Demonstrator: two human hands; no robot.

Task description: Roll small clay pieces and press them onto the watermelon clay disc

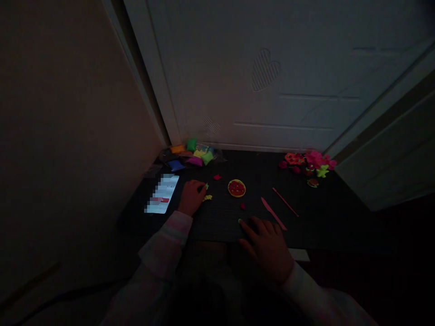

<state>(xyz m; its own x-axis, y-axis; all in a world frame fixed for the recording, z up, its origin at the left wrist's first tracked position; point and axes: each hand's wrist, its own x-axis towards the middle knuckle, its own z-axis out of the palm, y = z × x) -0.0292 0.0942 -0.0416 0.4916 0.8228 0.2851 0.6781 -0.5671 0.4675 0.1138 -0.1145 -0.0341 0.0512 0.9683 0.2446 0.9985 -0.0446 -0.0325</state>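
My left hand [192,198] rests on the dark table with its fingers closed in a pinch on a small piece of light green clay [207,186]. Just below those fingertips lies a crumpled yellow clay piece [207,198]. My right hand [267,244] is spread palm down at the front edge, its index fingertip touching a tiny green clay bit [239,221]. Between and beyond the hands sits a round clay disc [237,188], red with a yellow rim and small specks on top. A dark red clay lump [242,206] and a red piece [217,177] lie near it.
A pink plastic knife [273,213] and a thin pink stick [285,202] lie right of the disc. Coloured clay packets [195,160] are piled back left, above a lit phone [165,194]. Clay flowers [316,159] stand back right. A white panel [238,81] closes off the back.
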